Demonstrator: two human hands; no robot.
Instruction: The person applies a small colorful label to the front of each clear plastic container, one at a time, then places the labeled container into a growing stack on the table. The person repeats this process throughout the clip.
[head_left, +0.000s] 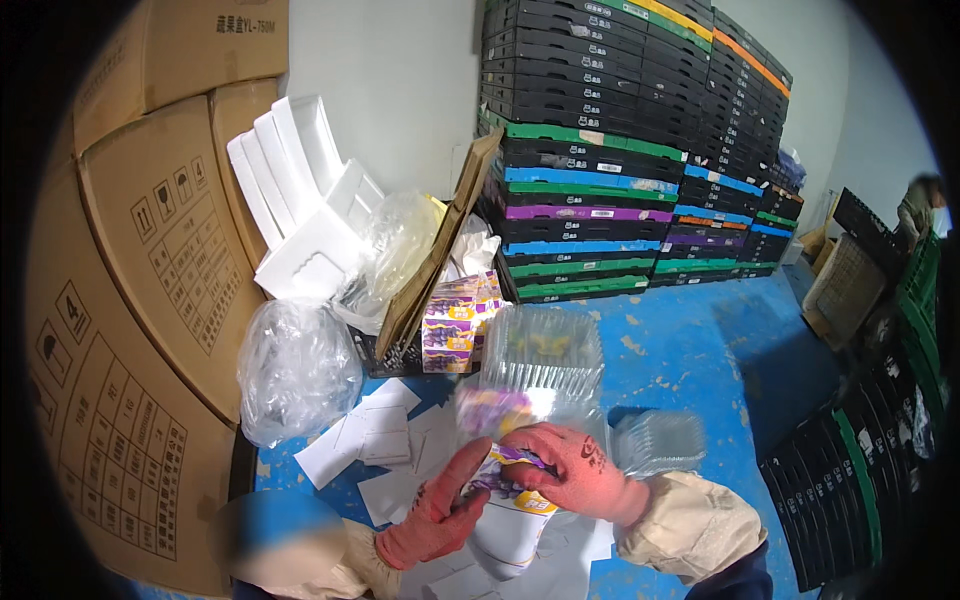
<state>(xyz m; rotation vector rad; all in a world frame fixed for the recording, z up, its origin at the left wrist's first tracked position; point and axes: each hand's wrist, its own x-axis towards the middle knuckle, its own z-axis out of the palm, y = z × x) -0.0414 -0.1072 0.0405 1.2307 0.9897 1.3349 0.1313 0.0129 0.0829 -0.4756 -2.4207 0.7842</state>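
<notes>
My left hand (442, 506), in a pink glove, holds the left edge of a purple, yellow and white printed label strip (514, 517). Pinching the strip's upper right part is my right hand (574, 472), gloved in the same way. The strip's white lower end curls down between my hands. Just beyond them lies a clear plastic container with a purple label (495, 412), partly blurred. A stack of clear plastic containers (541, 352) stands behind it, and a smaller clear stack (660, 442) is at the right. More printed labels (448, 334) stand behind, to the left.
White papers (386, 431) lie on the blue surface (675, 352). At the left are cardboard boxes (165, 232), a clear plastic bag (300, 375) and white foam pieces (315, 247). Black crates (600, 165) are stacked behind; others (817, 495) stand at right. A person (919, 206) is far right.
</notes>
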